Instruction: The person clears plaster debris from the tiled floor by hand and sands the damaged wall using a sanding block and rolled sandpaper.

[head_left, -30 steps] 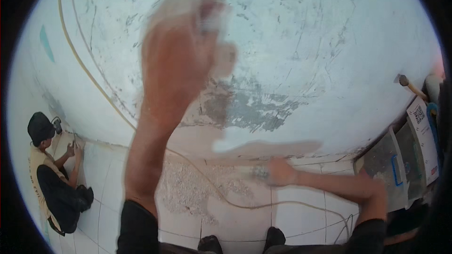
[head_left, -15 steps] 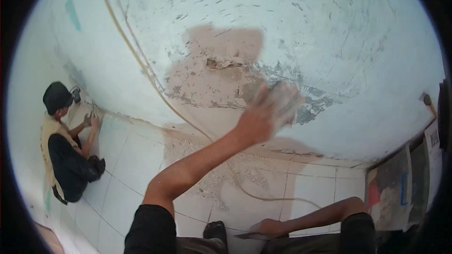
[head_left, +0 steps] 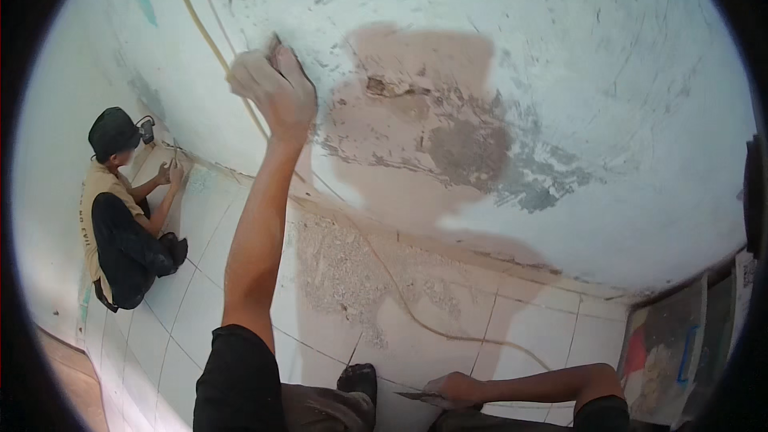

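Observation:
My left hand (head_left: 280,96) is raised close to the pale, scuffed wall (head_left: 624,96), left of the damaged area. Its fingers are curled together; a dark edge shows at their tips, but I cannot make out what it is. Bare, cracked plaster has a broken hollow (head_left: 392,88) in it, and below that lies a rounded dark grey patch (head_left: 470,154). Low down by my knee, my right hand (head_left: 458,390) is closed round a flat-bladed scraper (head_left: 418,395), seen nearly edge-on, its handle hidden in the fist.
A yellowish hose (head_left: 376,256) hangs down the wall and curves across the tiled floor (head_left: 320,352). Crumbled debris (head_left: 340,272) lies along the wall's foot. At left another person (head_left: 120,208) squats by the wall, hands together. A glass-fronted cabinet (head_left: 660,352) stands at right.
My left hand has swept left and up, off the damaged area, uncovering the dark grey patch. The view has shifted slightly. My right hand stays low with the scraper.

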The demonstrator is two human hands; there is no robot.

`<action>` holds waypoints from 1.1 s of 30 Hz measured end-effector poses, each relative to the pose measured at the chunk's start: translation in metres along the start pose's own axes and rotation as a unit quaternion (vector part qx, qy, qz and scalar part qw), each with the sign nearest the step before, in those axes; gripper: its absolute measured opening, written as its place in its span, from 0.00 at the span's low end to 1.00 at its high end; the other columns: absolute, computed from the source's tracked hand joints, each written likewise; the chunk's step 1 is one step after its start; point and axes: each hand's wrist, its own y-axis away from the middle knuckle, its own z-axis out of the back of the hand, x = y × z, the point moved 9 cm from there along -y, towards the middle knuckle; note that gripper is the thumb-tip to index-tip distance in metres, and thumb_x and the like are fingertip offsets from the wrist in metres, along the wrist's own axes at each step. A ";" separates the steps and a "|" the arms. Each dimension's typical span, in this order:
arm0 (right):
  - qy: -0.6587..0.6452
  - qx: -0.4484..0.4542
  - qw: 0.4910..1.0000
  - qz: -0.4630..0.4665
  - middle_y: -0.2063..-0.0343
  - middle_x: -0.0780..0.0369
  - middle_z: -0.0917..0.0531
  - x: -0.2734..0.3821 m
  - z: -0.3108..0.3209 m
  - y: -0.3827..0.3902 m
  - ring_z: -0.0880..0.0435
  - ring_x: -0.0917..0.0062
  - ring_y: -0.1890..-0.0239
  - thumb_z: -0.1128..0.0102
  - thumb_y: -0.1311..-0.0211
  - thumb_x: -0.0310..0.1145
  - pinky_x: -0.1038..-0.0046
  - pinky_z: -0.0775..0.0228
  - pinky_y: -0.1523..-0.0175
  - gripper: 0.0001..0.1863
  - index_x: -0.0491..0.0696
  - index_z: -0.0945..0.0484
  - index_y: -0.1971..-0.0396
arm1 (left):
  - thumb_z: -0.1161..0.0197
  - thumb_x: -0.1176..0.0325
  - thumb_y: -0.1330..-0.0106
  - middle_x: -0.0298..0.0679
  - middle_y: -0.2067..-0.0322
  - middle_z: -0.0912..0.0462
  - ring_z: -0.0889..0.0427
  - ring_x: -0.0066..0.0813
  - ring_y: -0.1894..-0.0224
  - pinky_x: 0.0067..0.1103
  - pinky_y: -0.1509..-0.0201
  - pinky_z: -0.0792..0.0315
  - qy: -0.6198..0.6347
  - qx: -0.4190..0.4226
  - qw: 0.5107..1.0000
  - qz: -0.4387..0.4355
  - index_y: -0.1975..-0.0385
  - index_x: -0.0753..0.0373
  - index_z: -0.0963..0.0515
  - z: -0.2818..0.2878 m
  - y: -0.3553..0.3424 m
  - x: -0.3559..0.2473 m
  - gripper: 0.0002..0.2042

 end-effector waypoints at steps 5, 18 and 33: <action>-0.108 0.021 0.991 -0.071 0.62 0.53 0.18 -0.004 -0.025 0.017 0.17 0.54 0.60 0.46 0.31 0.44 0.58 0.24 0.55 0.17 0.48 0.22 0.52 | 0.46 0.73 0.34 0.43 0.56 0.25 0.27 0.46 0.53 0.48 0.34 0.45 0.234 0.312 0.912 -0.126 0.57 0.60 0.23 -0.018 0.119 -0.100 0.09; -0.072 -0.100 0.992 -0.014 0.65 0.57 0.16 0.013 0.052 -0.009 0.16 0.59 0.65 0.45 0.31 0.44 0.63 0.22 0.60 0.16 0.47 0.19 0.56 | 0.42 0.61 0.32 0.46 0.61 0.22 0.26 0.47 0.55 0.38 0.49 0.36 -0.096 0.008 0.995 -0.018 0.52 0.66 0.24 0.018 -0.032 0.015 0.16; -0.148 -0.068 0.986 -0.032 0.68 0.51 0.16 0.042 0.045 -0.011 0.16 0.54 0.64 0.43 0.32 0.45 0.61 0.23 0.58 0.18 0.44 0.19 0.59 | 0.31 0.55 0.38 0.45 0.58 0.27 0.32 0.45 0.53 0.37 0.47 0.38 -0.064 -0.046 0.989 -0.123 0.55 0.64 0.21 0.022 -0.053 0.007 0.20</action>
